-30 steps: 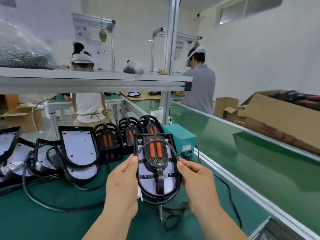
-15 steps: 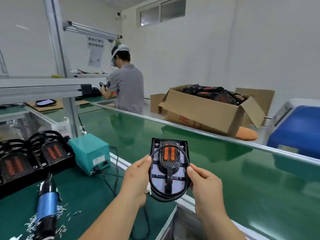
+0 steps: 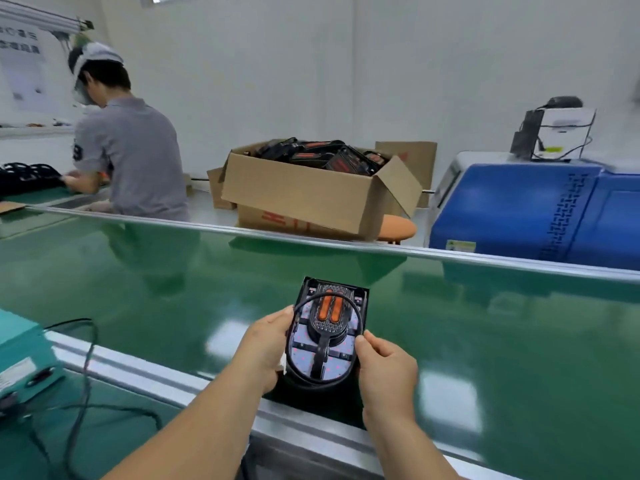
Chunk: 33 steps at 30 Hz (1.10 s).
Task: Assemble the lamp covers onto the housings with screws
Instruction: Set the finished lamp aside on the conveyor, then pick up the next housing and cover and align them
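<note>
I hold one lamp (image 3: 325,336) in both hands, just above the near edge of the green conveyor belt (image 3: 485,341). It is a black housing with a black cover, two orange bars near the top and a pale panel with red dots below. My left hand (image 3: 268,344) grips its left side, thumb on the top face. My right hand (image 3: 384,370) grips its right side, thumb on the rim. A black ring or cable loops over the lamp's front. No screws or driver are in view.
A teal box (image 3: 20,358) with black cables (image 3: 83,386) sits on the bench at the left. Beyond the belt stand a cardboard box (image 3: 311,199) full of black lamps, a blue machine (image 3: 540,216), and a person in a grey shirt (image 3: 131,157) working.
My view has swung right, away from the bench with its rows of lamps and the driver. Both hands have carried the lamp from over the bench to over the conveyor belt's near edge.
</note>
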{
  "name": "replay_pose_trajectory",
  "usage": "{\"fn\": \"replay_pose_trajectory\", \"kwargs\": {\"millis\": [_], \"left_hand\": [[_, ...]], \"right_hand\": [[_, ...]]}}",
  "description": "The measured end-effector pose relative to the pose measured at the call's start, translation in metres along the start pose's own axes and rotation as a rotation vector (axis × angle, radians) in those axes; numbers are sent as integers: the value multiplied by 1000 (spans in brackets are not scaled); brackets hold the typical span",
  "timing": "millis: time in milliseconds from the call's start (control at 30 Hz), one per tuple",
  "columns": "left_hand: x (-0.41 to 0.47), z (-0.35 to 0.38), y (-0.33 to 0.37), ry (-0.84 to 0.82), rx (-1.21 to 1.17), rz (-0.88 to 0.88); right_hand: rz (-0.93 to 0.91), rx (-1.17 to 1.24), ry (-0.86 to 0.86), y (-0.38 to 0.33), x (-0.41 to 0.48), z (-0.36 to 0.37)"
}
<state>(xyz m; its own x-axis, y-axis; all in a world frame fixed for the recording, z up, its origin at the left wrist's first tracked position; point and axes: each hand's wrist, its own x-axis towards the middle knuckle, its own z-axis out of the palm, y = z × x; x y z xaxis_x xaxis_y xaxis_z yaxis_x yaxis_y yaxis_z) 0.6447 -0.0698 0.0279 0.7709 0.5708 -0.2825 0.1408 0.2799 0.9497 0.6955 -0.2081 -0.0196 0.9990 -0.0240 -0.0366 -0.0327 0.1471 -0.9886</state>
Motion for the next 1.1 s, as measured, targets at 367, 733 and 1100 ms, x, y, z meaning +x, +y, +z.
{"fn": "replay_pose_trajectory", "kwargs": {"millis": [367, 733, 1100], "left_hand": [[26, 4, -6, 7, 280, -55], [14, -8, 11, 21, 353, 53], [-72, -90, 74, 170, 343, 280]], "right_hand": [[-86, -247, 96, 2, -2, -4], [-49, -219, 115, -13, -2, -8], [-457, -68, -332, -103, -83, 118]]}}
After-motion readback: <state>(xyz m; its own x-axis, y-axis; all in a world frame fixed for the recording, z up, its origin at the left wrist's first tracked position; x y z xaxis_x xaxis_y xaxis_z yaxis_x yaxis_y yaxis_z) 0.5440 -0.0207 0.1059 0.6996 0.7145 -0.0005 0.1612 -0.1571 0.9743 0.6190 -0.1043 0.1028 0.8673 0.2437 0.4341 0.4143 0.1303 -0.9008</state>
